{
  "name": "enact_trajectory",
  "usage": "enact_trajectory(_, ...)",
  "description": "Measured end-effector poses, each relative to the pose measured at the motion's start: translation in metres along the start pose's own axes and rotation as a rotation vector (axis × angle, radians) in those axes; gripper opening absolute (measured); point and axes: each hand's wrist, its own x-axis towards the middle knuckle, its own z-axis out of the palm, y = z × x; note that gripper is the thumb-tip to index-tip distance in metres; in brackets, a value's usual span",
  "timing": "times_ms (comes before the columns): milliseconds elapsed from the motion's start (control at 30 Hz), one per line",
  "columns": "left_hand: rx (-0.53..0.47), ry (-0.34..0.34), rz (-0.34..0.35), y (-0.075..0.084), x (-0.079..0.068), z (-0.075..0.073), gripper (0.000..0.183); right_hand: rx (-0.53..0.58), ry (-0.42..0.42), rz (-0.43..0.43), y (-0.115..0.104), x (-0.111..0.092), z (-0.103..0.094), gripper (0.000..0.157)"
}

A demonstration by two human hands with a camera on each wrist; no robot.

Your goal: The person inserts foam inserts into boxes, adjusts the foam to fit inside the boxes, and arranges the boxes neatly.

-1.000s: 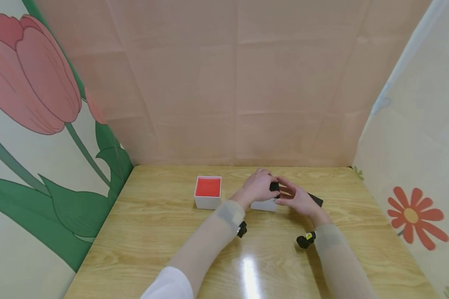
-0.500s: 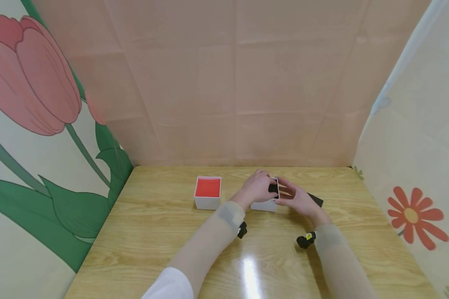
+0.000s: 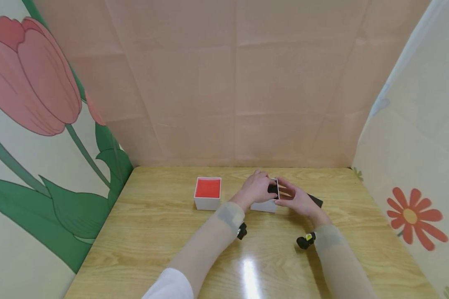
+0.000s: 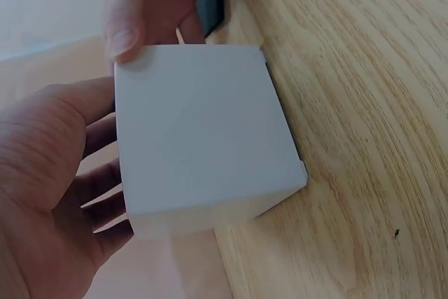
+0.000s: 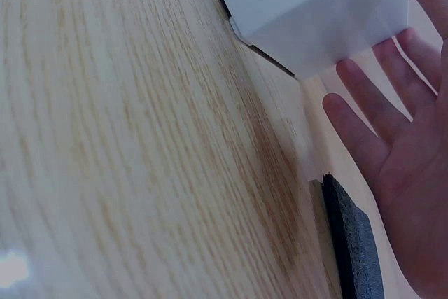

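Note:
An open white box stands right of the table's middle, its front wall filling the left wrist view. A black block, foam-like, sits down inside its rim. My left hand reaches over the box from the left, thumb and fingers bent over the rim onto the black block; the fingertips are partly hidden behind the wall. My right hand steadies the box's right side, thumb at the near top corner and fingers spread along the side wall.
Left of the hands stands a second white box with a red insert. A flat black foam piece lies on the wooden table behind the right hand. Printed cloth walls enclose the table on three sides.
The black block stood above the box's rim one second ago; it has gone down inside, and the white rim now shows around it. Both hands have stayed nearly in place.

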Motion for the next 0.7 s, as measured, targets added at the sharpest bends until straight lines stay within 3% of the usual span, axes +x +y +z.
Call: enact_trajectory(700,0.030,0.002,-0.034,0.0041,0.0032,0.0018,0.044,0.012,-0.006,0.000,0.0008,-0.0008,-0.0007,0.100)
